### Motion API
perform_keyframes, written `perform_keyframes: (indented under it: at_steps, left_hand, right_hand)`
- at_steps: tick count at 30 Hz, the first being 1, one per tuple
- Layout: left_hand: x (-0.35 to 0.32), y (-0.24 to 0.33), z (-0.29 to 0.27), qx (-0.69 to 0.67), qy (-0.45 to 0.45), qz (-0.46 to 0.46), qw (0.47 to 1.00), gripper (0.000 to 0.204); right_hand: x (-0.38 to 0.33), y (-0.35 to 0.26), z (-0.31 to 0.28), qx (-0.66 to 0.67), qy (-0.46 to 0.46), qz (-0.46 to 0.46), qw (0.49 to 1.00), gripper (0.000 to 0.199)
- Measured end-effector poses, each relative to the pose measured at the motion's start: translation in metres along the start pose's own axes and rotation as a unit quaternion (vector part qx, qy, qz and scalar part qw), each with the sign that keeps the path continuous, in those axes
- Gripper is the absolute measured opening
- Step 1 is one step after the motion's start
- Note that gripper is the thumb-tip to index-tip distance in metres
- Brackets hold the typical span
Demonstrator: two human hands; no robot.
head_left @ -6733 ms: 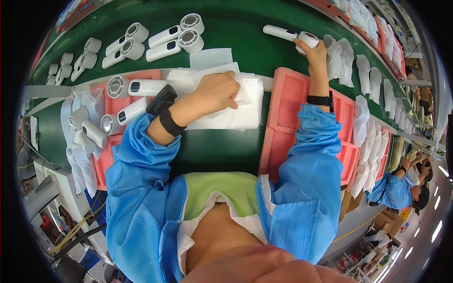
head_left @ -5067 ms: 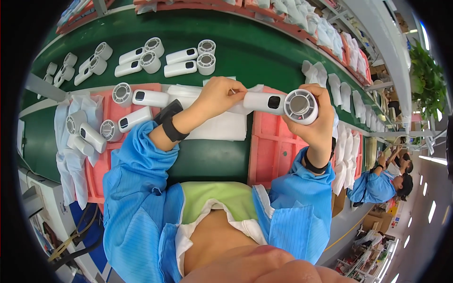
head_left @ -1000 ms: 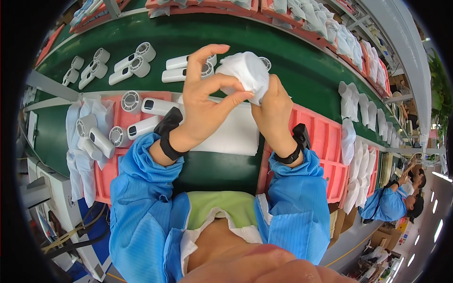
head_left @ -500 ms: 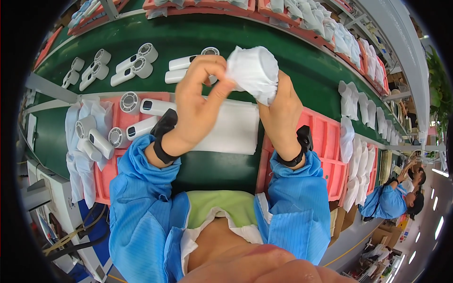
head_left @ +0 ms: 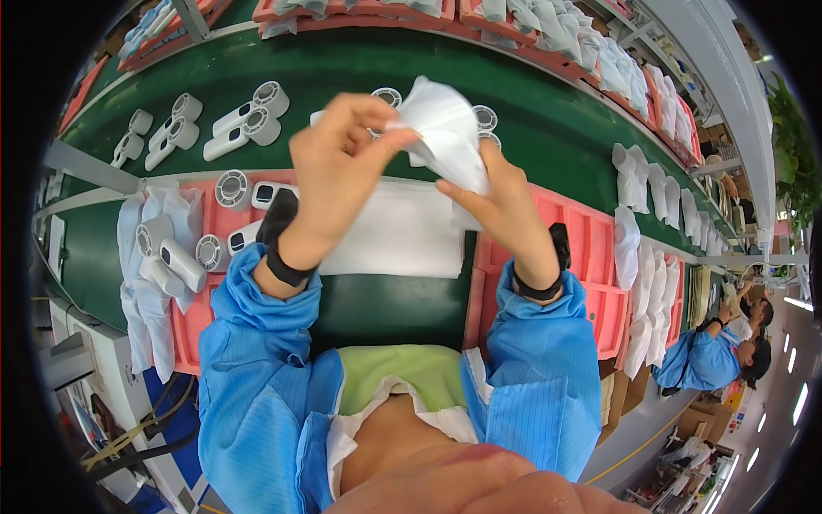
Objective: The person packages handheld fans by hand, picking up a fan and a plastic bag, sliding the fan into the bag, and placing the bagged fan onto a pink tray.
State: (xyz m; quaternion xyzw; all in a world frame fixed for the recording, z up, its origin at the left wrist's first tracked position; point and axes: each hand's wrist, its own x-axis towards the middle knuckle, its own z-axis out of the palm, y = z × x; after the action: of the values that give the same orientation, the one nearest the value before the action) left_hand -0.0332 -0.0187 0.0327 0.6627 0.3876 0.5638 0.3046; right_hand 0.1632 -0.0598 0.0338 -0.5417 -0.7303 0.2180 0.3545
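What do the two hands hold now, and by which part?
White wrapping: the left hand pinches its left edge; the right hand holds its lower right side.

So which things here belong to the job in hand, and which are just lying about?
Likely the job's: white wrapping, being held; white sheet stack; bare white devices; wrapped pieces at right; pink tray.

Apparently just about: green plant; cardboard boxes.

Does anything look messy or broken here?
I see nothing spilled or broken; the held white wrapping is just creased. Only the left looks untidy: several jumbled gadgets lie loosely on pale wrappings, while the paired gadgets on the green table lie neatly.
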Motion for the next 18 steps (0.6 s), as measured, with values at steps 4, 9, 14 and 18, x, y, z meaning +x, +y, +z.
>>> perform_keyframes:
  at_steps: [4, 9, 14, 18]
  left_hand:
    - [0.003, -0.025, 0.016, -0.079, 0.067, 0.026, 0.994, 0.026]
    - [-0.043, -0.043, 0.072, 0.035, -0.204, 0.060, 0.977, 0.028]
    - [-0.068, -0.070, 0.098, 0.194, -0.324, 0.075, 0.923, 0.025]
    - [-0.071, -0.085, 0.114, 0.203, -0.314, 0.083, 0.924, 0.024]
  right_hand:
    - [0.013, 0.042, -0.037, -0.027, -0.030, 0.033, 0.999, 0.038]
    - [0.035, 0.237, -0.080, -0.275, 0.152, 0.218, 0.924, 0.041]
    - [0.020, 0.258, -0.068, -0.557, 0.200, 0.132, 0.795, 0.045]
    - [0.038, 0.207, -0.066, -0.137, -0.005, 0.154, 0.978, 0.058]
